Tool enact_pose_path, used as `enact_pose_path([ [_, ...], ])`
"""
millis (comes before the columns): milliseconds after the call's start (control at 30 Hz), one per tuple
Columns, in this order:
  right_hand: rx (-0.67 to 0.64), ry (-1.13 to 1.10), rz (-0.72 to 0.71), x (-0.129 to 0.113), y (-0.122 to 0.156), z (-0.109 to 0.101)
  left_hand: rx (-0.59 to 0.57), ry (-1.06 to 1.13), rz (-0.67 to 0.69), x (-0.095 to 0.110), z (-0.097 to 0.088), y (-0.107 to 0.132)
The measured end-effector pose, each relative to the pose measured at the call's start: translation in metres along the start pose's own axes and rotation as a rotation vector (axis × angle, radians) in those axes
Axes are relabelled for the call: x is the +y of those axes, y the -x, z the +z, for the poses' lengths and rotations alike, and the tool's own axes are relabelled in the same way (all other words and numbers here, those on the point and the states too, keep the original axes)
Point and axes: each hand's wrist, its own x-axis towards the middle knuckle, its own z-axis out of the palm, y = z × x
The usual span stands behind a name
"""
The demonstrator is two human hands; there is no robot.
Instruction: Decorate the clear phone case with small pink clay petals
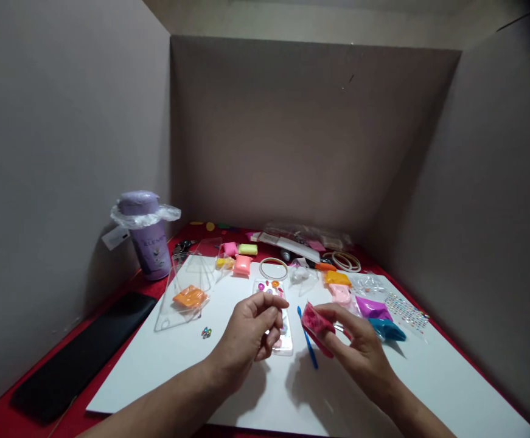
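My right hand [360, 347] grips a dark pink packet of modelling clay [316, 322] between thumb and fingers, held above the white board. To its left is my left hand [255, 325], its fingers curled in and the thumb against them; what they hold, if anything, is too small to make out. Beneath and behind the left hand lies a clear phone case [284, 348] with colourful decorations, partly covered by the hand. A blue modelling tool [309, 344] rests on the board between the two hands.
White board [155, 389] on a red cloth. Orange clay packet [190, 297] and gem cluster [206, 333] lie left; purple [374, 308] and teal [387, 329] packets and a gem sheet [406, 311] right. A lilac tumbler [148, 237] stands far left, near a black slab [86, 353].
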Motion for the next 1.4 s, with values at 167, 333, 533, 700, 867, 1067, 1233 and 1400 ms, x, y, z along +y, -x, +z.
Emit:
enact_pose_path([
  [167, 0.0, 0.118, -0.16, 0.006, 0.008, -0.002, -0.034, -0.265, 0.14, -0.003, 0.004, 0.004],
  [333, -0.039, 0.15, -0.21, 0.001, 0.01, -0.001, -0.069, -0.544, 0.33, -0.012, 0.007, 0.006],
  [533, -0.088, 0.197, -0.284, 0.0, 0.012, 0.001, -0.056, -0.711, 0.39, -0.019, 0.006, 0.009],
  [700, -0.083, 0.26, -0.327, 0.005, 0.013, 0.002, -0.027, -0.782, 0.368, -0.023, 0.005, 0.009],
  [867, -0.071, 0.307, -0.4, 0.004, 0.013, 0.003, -0.004, -0.808, 0.37, -0.025, 0.007, 0.009],
  [1067, -0.068, 0.298, -0.437, 0.005, 0.014, 0.004, -0.003, -0.8, 0.358, -0.025, 0.009, 0.009],
  [1233, -0.086, 0.249, -0.366, 0.004, 0.015, 0.004, -0.049, -0.603, 0.24, -0.021, 0.011, 0.009],
  [1400, -0.074, 0.211, -0.345, 0.005, 0.016, 0.003, -0.063, -0.569, 0.247, -0.018, 0.011, 0.011],
])
